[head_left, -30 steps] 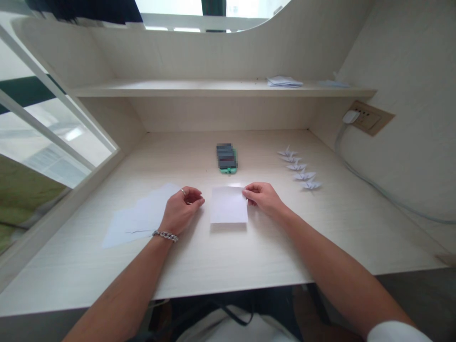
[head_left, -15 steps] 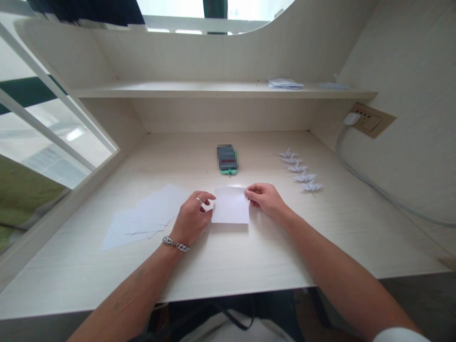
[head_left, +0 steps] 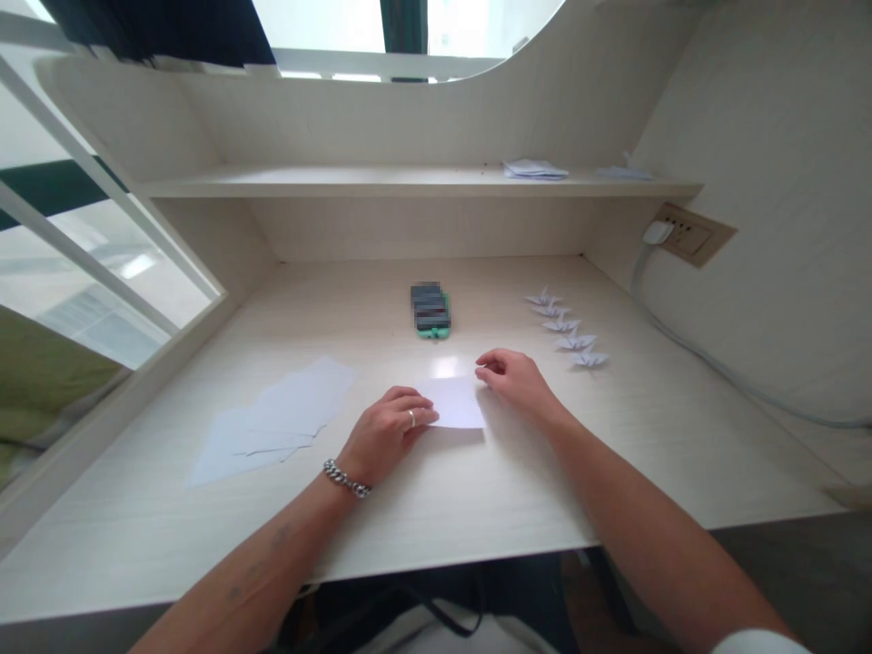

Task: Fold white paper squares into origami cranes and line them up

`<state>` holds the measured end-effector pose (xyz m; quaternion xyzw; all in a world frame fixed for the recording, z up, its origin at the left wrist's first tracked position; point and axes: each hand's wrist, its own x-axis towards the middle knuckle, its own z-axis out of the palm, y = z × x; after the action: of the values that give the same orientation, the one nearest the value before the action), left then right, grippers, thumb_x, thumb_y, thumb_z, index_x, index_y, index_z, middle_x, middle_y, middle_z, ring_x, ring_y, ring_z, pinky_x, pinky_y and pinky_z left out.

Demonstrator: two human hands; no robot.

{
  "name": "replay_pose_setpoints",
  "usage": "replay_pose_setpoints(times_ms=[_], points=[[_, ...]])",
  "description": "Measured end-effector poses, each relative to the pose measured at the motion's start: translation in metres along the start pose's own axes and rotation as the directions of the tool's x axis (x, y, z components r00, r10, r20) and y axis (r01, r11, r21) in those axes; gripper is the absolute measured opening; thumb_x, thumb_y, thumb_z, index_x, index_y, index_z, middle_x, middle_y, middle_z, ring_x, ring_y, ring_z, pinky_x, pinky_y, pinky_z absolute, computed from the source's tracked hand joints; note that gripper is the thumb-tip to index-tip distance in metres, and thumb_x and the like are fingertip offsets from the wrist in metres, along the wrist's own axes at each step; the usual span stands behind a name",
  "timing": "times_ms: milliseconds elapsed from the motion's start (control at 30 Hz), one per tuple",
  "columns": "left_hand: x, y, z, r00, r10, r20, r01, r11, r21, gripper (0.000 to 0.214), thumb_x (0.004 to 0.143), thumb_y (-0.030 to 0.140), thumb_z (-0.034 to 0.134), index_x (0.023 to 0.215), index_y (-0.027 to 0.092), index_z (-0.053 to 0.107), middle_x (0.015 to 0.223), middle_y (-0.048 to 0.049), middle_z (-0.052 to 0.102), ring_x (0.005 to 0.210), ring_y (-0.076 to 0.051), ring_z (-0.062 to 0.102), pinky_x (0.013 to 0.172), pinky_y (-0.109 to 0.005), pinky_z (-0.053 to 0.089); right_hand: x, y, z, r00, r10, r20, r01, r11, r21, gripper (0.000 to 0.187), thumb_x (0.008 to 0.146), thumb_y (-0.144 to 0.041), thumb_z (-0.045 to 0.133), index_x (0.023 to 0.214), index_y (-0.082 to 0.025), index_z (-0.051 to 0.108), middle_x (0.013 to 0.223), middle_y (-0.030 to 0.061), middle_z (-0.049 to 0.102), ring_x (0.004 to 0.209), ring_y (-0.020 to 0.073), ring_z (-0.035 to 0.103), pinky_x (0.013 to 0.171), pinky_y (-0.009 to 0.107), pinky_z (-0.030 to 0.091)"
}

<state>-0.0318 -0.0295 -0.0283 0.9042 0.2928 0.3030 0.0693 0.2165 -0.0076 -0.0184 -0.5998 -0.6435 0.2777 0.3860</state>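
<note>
Onto the white sheet (head_left: 461, 404) the left hand (head_left: 391, 427) has been shifted, whether pinching or pressing cannot be told; the right hand (head_left: 514, 380) is held loosely, empty, beside it. On the desk (head_left: 450, 509), positioning seems underway; steadied edges are called for next

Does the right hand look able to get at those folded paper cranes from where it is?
Likely yes. The right hand seems to hold nothing, and the paper cranes lie beyond it to the right, with no object visible between. The left hand is at the square paper, out of the way.
</note>
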Motion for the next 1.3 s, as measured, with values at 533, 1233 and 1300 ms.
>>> replay_pose_setpoints(times_ms=[533, 1233, 1300], points=[[-0.004, 0.009, 0.002, 0.974, -0.184, 0.136, 0.191, 0.981, -0.04, 0.016, 0.089, 0.027, 0.057, 0.094, 0.024, 0.072, 0.079, -0.0023, 0.07, 0.079, -0.018, 0.061, 0.071, -0.03, 0.049, -0.068, -0.008, 0.014, 0.947, -0.275, 0.169, 0.301, 0.941, -0.154, 0.019, 0.084, -0.01, 0.06, 0.091, -0.022, 0.073, 0.1, 0.0018, 0.073, 0.098, 0.0181, 0.058, 0.091, 0.032, 0.044], [0.023, 0.024, -0.009, 0.687, -0.679, 0.259, 0.718, 0.69, -0.095, 0.033, 0.088, 0.044, 0.046, 0.097, 0.02, 0.065, 0.071, -0.0013, 0.07, 0.066, -0.019, 0.064, 0.062, -0.028, 0.042, -0.054, -0.026, 0.017, 0.96, 0.277, 0.034, -0.265, 0.944, -0.198, 0.032, 0.084, -0.034, 0.058, 0.115, -0.026, 0.06, 0.084, -0.0003, 0.071, 0.08, 0.0185, 0.064, 0.072, 0.029, 0.042], [0.025, 0.024, -0.008, 0.645, -0.722, 0.251, 0.758, 0.647, -0.086, 0.033, 0.087, 0.044, 0.047, 0.101, 0.02, 0.064, 0.073, -0.0013, 0.071, 0.069, -0.02, 0.066, 0.063, -0.029, 0.043, -0.05, -0.025, 0.018, 0.949, 0.315, 0.022, -0.304, 0.93, -0.206, 0.036, 0.083, -0.036, 0.06, 0.118, -0.027, 0.057, 0.085, -0.0002, 0.071, 0.081, 0.0191, 0.065, 0.072, 0.029, 0.041]])
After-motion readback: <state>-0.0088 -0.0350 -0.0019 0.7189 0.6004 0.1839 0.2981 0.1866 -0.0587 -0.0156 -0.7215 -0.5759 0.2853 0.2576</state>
